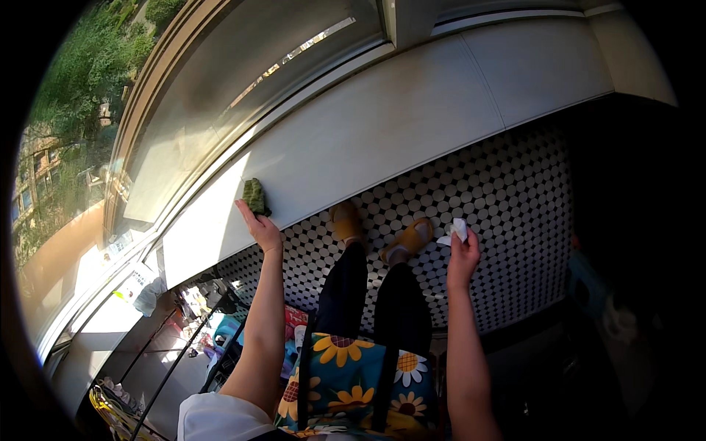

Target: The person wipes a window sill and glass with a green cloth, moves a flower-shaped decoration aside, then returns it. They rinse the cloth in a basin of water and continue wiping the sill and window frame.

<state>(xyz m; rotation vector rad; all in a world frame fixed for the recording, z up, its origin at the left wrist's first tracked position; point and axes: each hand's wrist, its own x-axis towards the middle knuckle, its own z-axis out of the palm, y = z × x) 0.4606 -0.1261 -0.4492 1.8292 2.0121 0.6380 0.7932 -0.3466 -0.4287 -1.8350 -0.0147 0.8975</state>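
My left hand (262, 229) is at the pale windowsill (353, 132), near the edge of a sunlit patch. A folded dark green cloth (253, 195) lies on the sill against its fingers, and the hand holds it there; part of the grip is hidden. Over the tiled floor, my right hand (464, 256) pinches a crumpled white tissue (458, 229) between thumb and fingers. Some of the tissue sticks out to the left of the thumb.
A framed window (265, 60) runs along the sill. A plastic bag (146, 295) sits at the sill's lower left. Below are a dark metal rack (179, 364) and assorted clutter. My yellow slippers (411, 241) stand on black-and-white tile (496, 220). A blue-green object (587, 281) is in shadow.
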